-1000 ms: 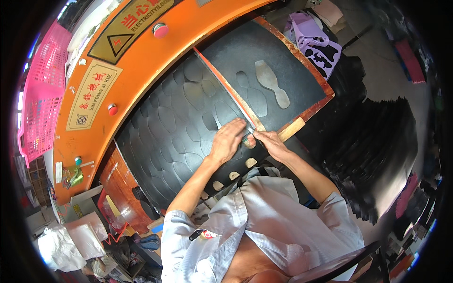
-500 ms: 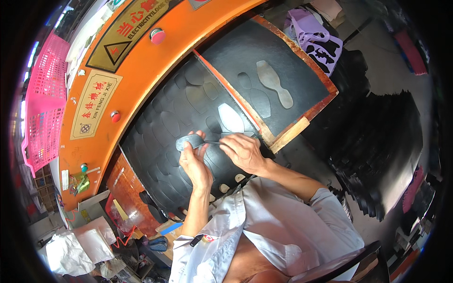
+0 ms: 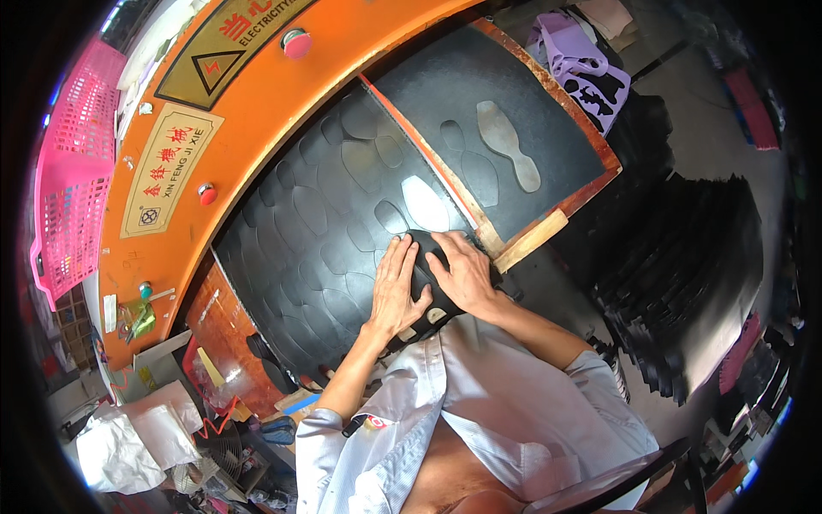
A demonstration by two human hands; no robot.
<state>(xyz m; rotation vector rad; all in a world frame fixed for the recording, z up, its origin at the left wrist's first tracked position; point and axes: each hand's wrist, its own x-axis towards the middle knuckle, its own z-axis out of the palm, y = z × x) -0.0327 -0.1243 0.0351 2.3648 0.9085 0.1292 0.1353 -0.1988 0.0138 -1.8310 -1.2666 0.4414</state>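
Two hands lie flat on a black rubber sheet that covers the bench of an orange machine. Left hand — palm down, fingers extended and slightly spread, fingertips pointing up and away from the person toward the sheet's middle. Right hand — palm down just beside the left, fingers extended and close together, angled toward the left hand; the fingertips of both hands nearly meet. Neither hand pinches anything; both press on the sheet surface near its lower right corner.

The sheet is punched with many sole-shaped cutouts over its whole area; one pale sole-shaped opening shows just above the hands. An orange strip runs diagonally beside the sheet, separating it from a dark cutting board on the right. On that board rests a grey sole-shaped cutting die. A wooden block sits at the board's lower edge, near the right hand.

A stack of black sheets lies well apart on the right. A pink basket stands at far left, and a purple punched sheet at top right.
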